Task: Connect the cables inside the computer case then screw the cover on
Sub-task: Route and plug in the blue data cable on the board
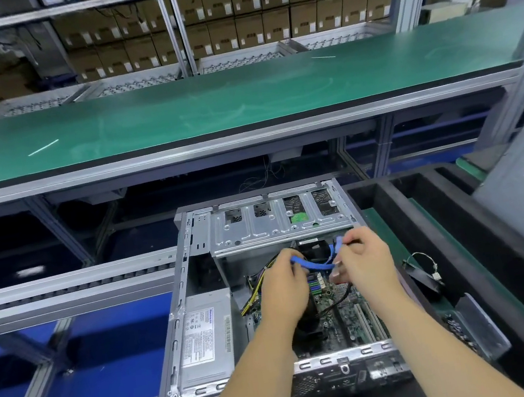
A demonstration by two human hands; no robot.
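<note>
Open computer case [197,276] sits on the green worktop [391,230] (cover off). Left hand [282,288] and right hand [363,261] both hold a grip on 1 blue cable [313,266] above the motherboard [349,314], power supply [204,336] at left.

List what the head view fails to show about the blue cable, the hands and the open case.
- Blue cable: both ends are hidden, one inside the left hand, the other behind the right hand.
- Motherboard: the hands and forearms cover the middle, so sockets there cannot be seen.
- Power supply: label print too small to read.
- Case cover: cannot be identified in this view.
</note>
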